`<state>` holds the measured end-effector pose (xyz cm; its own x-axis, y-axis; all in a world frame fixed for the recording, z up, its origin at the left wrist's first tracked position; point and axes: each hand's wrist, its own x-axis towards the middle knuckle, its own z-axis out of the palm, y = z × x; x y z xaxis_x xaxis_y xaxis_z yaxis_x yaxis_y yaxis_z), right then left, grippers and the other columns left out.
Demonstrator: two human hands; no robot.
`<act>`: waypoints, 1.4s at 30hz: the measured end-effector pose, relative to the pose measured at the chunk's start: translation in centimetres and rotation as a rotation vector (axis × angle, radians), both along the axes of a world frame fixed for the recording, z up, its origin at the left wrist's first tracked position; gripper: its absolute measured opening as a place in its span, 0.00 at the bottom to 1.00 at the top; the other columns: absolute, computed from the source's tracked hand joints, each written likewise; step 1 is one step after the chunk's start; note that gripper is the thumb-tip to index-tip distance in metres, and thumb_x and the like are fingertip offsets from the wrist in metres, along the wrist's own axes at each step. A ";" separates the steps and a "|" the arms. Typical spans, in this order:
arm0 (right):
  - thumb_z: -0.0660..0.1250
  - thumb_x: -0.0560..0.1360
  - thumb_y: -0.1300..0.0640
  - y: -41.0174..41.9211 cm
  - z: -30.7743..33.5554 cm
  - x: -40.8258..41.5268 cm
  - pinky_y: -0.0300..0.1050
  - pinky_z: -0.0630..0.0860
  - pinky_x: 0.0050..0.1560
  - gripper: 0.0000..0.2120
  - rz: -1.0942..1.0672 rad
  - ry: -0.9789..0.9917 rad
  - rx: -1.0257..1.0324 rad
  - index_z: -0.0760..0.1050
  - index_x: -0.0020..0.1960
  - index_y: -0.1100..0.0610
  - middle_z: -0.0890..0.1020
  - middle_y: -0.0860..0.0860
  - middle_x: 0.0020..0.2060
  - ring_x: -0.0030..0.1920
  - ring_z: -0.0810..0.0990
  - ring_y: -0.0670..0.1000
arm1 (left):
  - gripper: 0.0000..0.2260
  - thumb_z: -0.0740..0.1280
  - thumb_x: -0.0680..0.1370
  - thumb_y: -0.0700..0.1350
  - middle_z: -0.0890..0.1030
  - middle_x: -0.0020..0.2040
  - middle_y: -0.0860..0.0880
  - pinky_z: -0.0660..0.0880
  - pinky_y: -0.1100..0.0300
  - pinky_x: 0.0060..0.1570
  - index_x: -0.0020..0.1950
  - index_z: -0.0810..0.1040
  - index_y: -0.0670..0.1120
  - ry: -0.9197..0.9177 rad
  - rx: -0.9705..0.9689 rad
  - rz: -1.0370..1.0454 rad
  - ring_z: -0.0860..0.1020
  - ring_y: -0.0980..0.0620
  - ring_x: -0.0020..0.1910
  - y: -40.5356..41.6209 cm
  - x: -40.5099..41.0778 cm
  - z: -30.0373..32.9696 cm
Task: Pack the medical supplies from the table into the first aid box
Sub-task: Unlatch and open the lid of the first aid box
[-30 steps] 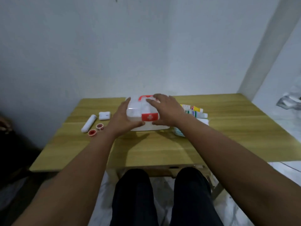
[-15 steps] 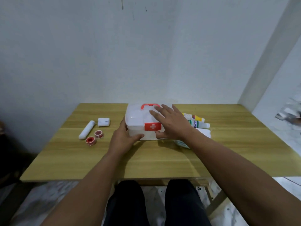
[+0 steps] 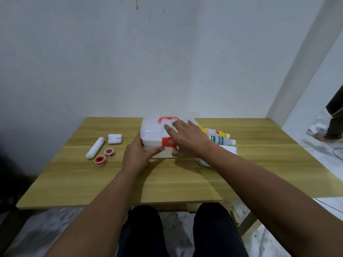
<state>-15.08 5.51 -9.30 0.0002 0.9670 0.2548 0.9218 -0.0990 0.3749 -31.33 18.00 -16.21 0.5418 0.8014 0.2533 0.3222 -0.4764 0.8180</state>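
Note:
A white first aid box [image 3: 151,133] with a red handle and a red cross latch stands closed at the middle back of the wooden table [image 3: 167,182]. My left hand [image 3: 138,154] grips its front left corner. My right hand [image 3: 187,140] lies on the lid with fingers spread, thumb under the latch. Left of the box lie a white tube [image 3: 95,147], a white bandage roll [image 3: 115,138] and two red tape rolls [image 3: 100,160] [image 3: 109,152]. Right of the box lie a yellow-labelled bottle [image 3: 216,132], a green-labelled bottle [image 3: 221,140] and white packets [image 3: 231,150], partly hidden by my arm.
A white wall runs right behind the table. My legs are under the front edge. At the far right another person's leg [image 3: 334,125] stands on the marbled floor beside a cable.
The view has tilted up a little. My right hand has shifted on the lid, its thumb now under the latch. My left hand has slid down to the box's front left corner.

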 end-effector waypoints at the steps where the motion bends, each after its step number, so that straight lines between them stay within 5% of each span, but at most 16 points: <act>1: 0.76 0.65 0.46 0.1 0.1 -0.1 0.65 0.78 0.55 0.41 -0.017 -0.004 -0.016 0.69 0.73 0.63 0.78 0.66 0.61 0.59 0.79 0.68 | 0.43 0.79 0.67 0.61 0.78 0.69 0.49 0.77 0.55 0.57 0.78 0.67 0.50 0.003 0.001 0.003 0.77 0.48 0.65 0.0 0.1 0.0; 7: 0.72 0.72 0.45 0.5 0.0 -1.5 0.70 0.67 0.69 0.45 -0.149 0.010 -0.089 0.54 0.80 0.57 0.68 0.65 0.71 0.71 0.68 0.68 | 0.43 0.79 0.67 0.61 0.78 0.69 0.49 0.77 0.54 0.56 0.77 0.67 0.51 0.034 0.006 0.026 0.78 0.47 0.64 0.6 0.3 -0.3; 16: 0.71 0.73 0.53 1.1 1.2 -3.3 0.60 0.77 0.58 0.37 -0.188 0.021 -0.143 0.61 0.76 0.62 0.76 0.66 0.64 0.62 0.76 0.66 | 0.42 0.79 0.67 0.61 0.79 0.69 0.49 0.78 0.52 0.57 0.77 0.68 0.51 0.048 0.030 0.037 0.78 0.46 0.65 0.7 0.4 -0.3; 32: 0.70 0.76 0.51 1.6 0.1 -4.2 0.71 0.65 0.71 0.41 -0.263 0.022 -0.132 0.54 0.79 0.66 0.64 0.74 0.73 0.73 0.65 0.73 | 0.42 0.81 0.66 0.59 0.79 0.68 0.49 0.75 0.55 0.56 0.76 0.69 0.50 0.046 0.011 0.011 0.77 0.46 0.65 0.7 0.2 0.2; 42: 0.70 0.75 0.60 0.7 0.3 -2.5 0.61 0.66 0.73 0.41 -0.176 -0.003 -0.084 0.51 0.81 0.62 0.63 0.67 0.76 0.76 0.64 0.66 | 0.43 0.80 0.67 0.58 0.78 0.70 0.47 0.77 0.50 0.59 0.78 0.67 0.50 0.063 0.017 0.016 0.77 0.45 0.66 0.8 0.4 0.4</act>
<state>-17.57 6.19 -9.03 0.1702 0.9700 0.1734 0.8920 -0.2264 0.3913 -30.91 18.81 -15.85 0.5443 0.8059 0.2329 0.3807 -0.4846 0.7875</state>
